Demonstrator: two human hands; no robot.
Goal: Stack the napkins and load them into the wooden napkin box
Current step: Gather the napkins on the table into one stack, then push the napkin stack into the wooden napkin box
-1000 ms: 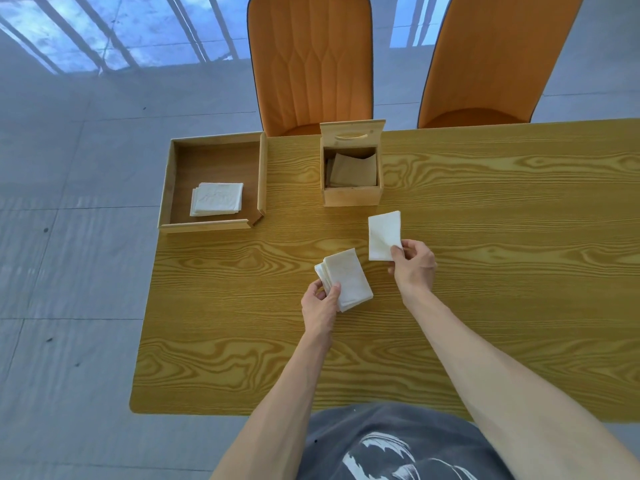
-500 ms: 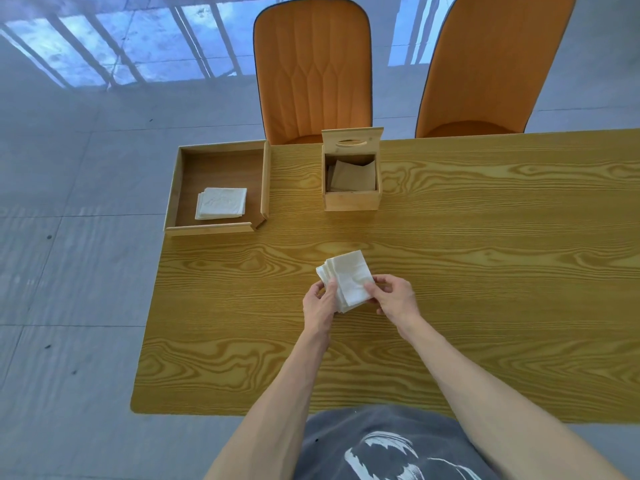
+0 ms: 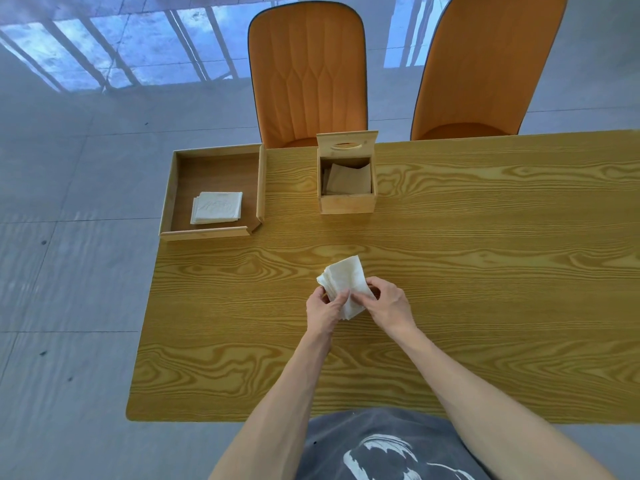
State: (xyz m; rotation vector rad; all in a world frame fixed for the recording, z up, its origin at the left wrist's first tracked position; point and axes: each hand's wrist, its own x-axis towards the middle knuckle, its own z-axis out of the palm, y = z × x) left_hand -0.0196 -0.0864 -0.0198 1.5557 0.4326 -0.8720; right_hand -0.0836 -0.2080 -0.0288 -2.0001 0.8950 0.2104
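A small stack of white napkins [image 3: 343, 280] is held over the middle of the wooden table [image 3: 485, 271]. My left hand [image 3: 325, 311] grips its near left edge with the thumb on top. My right hand [image 3: 389, 304] pinches the stack's right side. Further back stands the wooden napkin box [image 3: 347, 202], its lid [image 3: 347, 144] tipped up behind it, with napkins in shadow inside. To the left a shallow wooden tray [image 3: 173, 188] holds another pile of white napkins [image 3: 216, 212].
Two orange chairs, one [image 3: 306, 74] behind the box and one [image 3: 485, 64] to its right, stand at the table's far edge. The tray overhangs the table's left edge. Grey tiled floor lies to the left.
My right hand carried a single napkin from right of the stack onto it. Both hands now hold the stack together, and the camera has tilted slightly.
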